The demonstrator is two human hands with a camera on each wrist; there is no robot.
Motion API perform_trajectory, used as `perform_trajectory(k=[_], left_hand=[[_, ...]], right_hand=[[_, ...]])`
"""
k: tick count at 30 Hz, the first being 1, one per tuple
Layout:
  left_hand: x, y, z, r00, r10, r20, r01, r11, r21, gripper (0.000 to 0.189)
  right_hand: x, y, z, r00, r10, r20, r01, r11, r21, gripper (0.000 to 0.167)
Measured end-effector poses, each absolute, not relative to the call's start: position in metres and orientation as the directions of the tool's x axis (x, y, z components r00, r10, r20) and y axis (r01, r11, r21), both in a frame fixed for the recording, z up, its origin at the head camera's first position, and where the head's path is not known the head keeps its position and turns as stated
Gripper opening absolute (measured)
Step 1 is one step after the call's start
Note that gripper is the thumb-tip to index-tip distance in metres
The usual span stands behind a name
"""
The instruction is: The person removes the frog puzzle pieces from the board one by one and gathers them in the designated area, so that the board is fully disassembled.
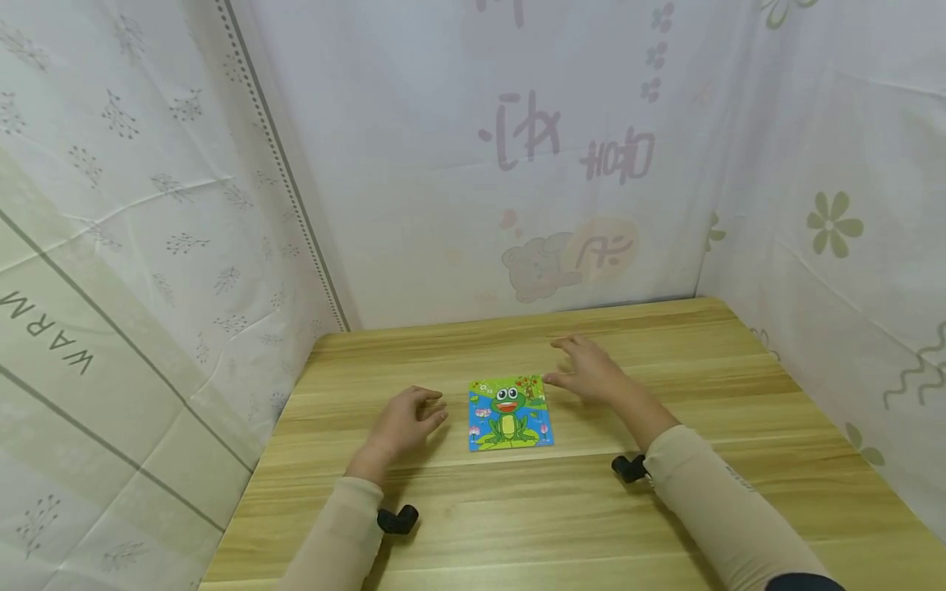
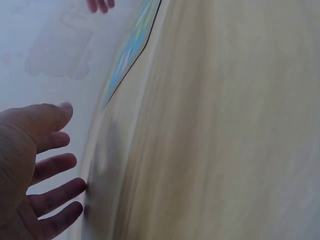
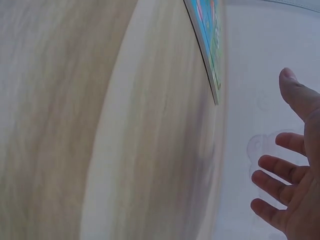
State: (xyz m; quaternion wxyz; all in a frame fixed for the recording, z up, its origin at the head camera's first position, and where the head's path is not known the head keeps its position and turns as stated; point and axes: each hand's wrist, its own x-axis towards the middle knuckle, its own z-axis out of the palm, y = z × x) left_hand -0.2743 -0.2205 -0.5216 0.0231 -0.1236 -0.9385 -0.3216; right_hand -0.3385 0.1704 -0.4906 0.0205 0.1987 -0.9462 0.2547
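A square picture board with a green frog on it (image 1: pixel 510 414) lies flat on the wooden table; it looks like a small puzzle. To its left, my left hand (image 1: pixel 405 423) hovers with relaxed, spread fingers, apart from the board. My right hand (image 1: pixel 589 371) is at the board's upper right, its thumb near the corner and its fingers loosely extended. Both wrist views show empty palms: the left hand (image 2: pixel 30 170) and the right hand (image 3: pixel 300 170) have their fingers apart. Only an edge of the board (image 2: pixel 132 47) shows in the left wrist view, and a corner of the board (image 3: pixel 206 37) in the right.
The wooden table (image 1: pixel 443 525) reaches back to a pale printed curtain (image 1: pixel 443 205). More patterned cloth hangs along the left (image 1: pixel 148 246) and right sides (image 1: pixel 835 271). A black wrist camera (image 1: pixel 399 519) sits at the left wrist, and another camera (image 1: pixel 628 469) at the right.
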Motion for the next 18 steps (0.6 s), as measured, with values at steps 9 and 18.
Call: perform_trajectory(k=[9,18], left_hand=[[-0.268,-0.197,-0.52,-0.96,0.232,0.156,0.277,0.72,0.636,0.041],[-0.267,-0.186,-0.527,-0.946,0.279,0.166,0.318,0.695,0.644,0.035]], right_hand=[[-0.335,0.158,-0.493,-0.917,-0.385,0.101,-0.38,0.769,-0.514,0.075],[-0.336,0.148,-0.498,-0.903,-0.415,0.113,-0.415,0.771,-0.483,0.067]])
